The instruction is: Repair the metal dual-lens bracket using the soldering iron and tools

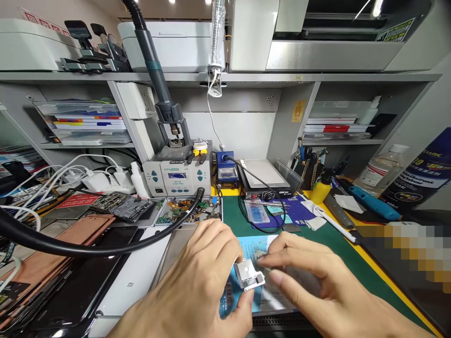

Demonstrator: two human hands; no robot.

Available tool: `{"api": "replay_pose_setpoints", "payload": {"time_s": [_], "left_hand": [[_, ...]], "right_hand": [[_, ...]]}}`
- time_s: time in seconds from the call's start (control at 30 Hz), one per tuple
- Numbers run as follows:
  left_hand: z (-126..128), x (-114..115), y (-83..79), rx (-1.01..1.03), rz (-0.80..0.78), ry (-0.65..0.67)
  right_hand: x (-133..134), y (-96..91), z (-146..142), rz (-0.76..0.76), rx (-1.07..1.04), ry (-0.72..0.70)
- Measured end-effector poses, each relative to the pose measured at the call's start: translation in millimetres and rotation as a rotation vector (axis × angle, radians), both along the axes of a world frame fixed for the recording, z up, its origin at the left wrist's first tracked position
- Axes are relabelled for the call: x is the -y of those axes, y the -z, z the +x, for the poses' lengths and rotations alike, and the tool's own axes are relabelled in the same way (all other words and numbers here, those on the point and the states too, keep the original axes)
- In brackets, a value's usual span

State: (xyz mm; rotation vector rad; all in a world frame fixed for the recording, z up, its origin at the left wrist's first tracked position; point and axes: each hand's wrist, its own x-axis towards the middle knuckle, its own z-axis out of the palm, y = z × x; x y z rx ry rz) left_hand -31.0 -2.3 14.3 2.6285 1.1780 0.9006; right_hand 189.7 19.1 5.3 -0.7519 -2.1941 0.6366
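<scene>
My left hand [207, 272] is closed on a small silver metal module [248, 273], perhaps a phone part, with a square plate and a dark patch at its lower right corner. Thumb and bent fingers hold it at its edges, tilted toward me. Just to the right, my right hand [310, 277] is bent in a loose pinch, its fingertips at a small flat grey piece [261, 255]. The fingers partly cover that piece, and its kind is unclear. Beneath both hands lies a blue and clear plastic packet [248, 245] on the green mat [232, 213].
Phones [81, 277] and copper-coloured plates lie at left, beside a tray of small parts [165, 218]. A black hose [105, 249] crosses above them. Behind stand a hot-air station [176, 176] and a heating plate [264, 176]. Bottles [382, 169] and tools line the right.
</scene>
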Motion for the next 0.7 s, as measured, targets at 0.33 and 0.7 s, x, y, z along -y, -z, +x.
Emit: {"api": "replay_pose_setpoints", "payload": {"time_s": [0.33, 0.7], "left_hand": [[-0.4, -0.7, 2.2, -0.014, -0.047, -0.005], [0.1, 0.9, 5.1, -0.033, 0.038, 0.011]], "right_hand": [[-3.8, -1.1, -0.8, -0.468, -0.163, 0.102], [-4.7, -8.0, -2.4, -0.612, -0.107, 0.018]]}}
